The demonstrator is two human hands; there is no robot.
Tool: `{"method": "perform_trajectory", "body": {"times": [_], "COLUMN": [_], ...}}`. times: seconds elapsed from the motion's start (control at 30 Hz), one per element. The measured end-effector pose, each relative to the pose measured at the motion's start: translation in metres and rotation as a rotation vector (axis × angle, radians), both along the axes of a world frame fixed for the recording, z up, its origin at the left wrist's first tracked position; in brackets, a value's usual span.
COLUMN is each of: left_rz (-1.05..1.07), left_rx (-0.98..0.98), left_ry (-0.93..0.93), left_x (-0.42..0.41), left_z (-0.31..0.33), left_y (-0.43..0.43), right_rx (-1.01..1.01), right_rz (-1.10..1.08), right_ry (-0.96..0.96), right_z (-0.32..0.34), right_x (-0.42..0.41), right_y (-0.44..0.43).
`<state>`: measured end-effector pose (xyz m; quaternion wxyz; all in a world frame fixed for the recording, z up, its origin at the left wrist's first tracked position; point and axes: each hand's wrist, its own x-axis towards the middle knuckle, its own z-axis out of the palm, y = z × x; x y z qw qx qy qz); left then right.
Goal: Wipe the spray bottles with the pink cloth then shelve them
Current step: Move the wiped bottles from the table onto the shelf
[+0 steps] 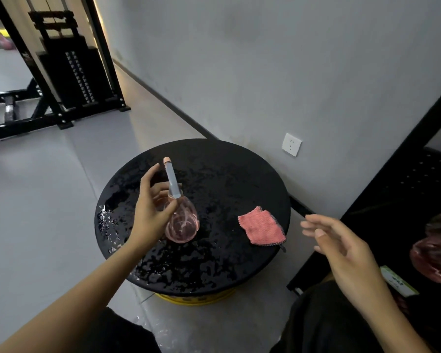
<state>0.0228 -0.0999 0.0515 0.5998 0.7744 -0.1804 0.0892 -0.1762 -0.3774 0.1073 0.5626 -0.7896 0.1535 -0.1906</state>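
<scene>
- Gripping the bottle point(181, 225) at its neck, the left hand point(150, 212) curls thumb and fingers round it, with the index finger lifted clear.
- The bulb's base rests on the table point(227, 169), left of centre toward 9 o'clock, and the spray stem leans toward 11. A neck hold leaves the round belly bare, probably so it can be wiped.
- The cloth point(261, 226) lies flat near the rim at about 4 o'clock, well apart from the bottle and touched by neither hand.
- The right hand point(341, 248) hovers past the rim at 4 o'clock, fingers relaxed and spread, holding nothing. It looks placed to take the cloth.
- The tabletop glistens as if wet, so the bottle's base may need drying too.
- The shelf point(405, 187) stands at 3 o'clock, close to the right hand for stowing. A pink glassy shape point(435, 253) on it is too blurred to name.
- Wiping seems not yet begun.
</scene>
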Motion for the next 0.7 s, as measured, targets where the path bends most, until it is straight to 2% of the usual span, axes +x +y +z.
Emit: {"method": "perform_trajectory", "body": {"times": [0.23, 0.5, 0.7], "left_rz": [-0.172, -0.532, -0.641], "left_rx": [-0.109, -0.127, -0.14], "left_ry": [0.043, 0.04, 0.089], "left_x": [-0.039, -0.111, -0.155], "left_z": [0.034, 0.065, 0.065], "left_y": [-0.093, -0.198, -0.264], "right_rx": [0.017, -0.01, -0.003], "right_rz": [-0.098, -0.244, -0.328], "right_ry": [-0.043, -0.076, -0.061], "right_z": [0.014, 0.022, 0.019], "right_x": [-0.041, -0.1, -0.144], "right_y": [-0.042, -0.103, -0.142]}}
